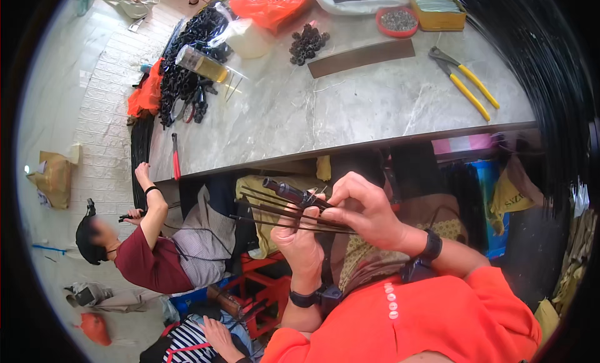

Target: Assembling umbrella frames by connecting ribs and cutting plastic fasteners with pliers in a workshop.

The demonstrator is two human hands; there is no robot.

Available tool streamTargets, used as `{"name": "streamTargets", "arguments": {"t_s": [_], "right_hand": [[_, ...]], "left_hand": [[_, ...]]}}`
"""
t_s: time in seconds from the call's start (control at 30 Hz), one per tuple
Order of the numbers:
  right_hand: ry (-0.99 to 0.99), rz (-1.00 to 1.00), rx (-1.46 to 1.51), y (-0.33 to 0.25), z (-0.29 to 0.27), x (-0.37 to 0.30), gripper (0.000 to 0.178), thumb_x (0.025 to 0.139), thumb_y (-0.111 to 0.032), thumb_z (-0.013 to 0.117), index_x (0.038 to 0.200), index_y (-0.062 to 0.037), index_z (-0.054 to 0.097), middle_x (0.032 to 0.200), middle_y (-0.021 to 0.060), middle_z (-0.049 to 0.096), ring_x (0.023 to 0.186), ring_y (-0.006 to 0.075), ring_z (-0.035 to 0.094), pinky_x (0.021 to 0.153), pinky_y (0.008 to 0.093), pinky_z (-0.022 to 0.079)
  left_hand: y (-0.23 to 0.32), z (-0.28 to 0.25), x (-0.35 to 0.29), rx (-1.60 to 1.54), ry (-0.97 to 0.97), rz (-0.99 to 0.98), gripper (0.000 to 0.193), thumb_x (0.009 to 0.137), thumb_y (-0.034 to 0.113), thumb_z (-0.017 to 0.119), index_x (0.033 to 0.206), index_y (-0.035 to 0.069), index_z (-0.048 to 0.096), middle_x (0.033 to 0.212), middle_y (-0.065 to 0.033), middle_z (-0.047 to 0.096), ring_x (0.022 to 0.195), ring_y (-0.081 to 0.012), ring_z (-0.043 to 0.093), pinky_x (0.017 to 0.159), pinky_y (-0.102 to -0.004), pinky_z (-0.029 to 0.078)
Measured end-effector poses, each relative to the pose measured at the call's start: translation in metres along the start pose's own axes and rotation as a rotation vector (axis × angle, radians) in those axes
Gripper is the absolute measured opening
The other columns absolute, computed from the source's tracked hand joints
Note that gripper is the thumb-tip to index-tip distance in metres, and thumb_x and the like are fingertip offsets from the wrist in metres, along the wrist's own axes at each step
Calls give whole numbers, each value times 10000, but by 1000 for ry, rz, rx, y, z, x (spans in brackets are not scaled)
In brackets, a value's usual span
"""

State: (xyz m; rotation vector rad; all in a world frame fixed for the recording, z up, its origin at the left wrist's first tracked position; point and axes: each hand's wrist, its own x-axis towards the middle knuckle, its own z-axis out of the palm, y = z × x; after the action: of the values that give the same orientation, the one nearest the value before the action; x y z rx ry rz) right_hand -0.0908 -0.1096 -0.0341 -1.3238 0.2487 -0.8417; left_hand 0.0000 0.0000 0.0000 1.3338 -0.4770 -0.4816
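Observation:
In front of my chest, below the table's front edge, I hold what looks like a partly built umbrella frame (284, 191): a black tube with a fitting and several thin dark rods pointing left. My left hand (301, 241) grips the rods from below, thumb up against the fitting. My right hand (365, 206) pinches at the fitting and the rods' inner ends; its fingertips partly hide what they work on. Both hands are closed. The rods spread apart at their left ends.
On the grey table (262, 131) lie yellow-handled pliers (465, 81), a brown strip (362, 58), black plastic parts (307, 44), a red bowl (398, 33) of small metal pieces and a red-handled tool (175, 156). Long black rods (544, 69) hang at right. A co-worker (150, 250) sits left.

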Motion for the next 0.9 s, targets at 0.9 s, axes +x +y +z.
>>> {"name": "streamTargets", "arguments": {"t_s": [0.9], "right_hand": [[-56,435,455,6,-9,6,247,848,-110,789,872,-39,554,749,-32,600,657,5,531,562,186,413]], "left_hand": [[1,-5,16,-117,-258,-47,323,865,104,747,1114,-60,622,1004,-116,656,912,-189,642,848,-312,512]]}}
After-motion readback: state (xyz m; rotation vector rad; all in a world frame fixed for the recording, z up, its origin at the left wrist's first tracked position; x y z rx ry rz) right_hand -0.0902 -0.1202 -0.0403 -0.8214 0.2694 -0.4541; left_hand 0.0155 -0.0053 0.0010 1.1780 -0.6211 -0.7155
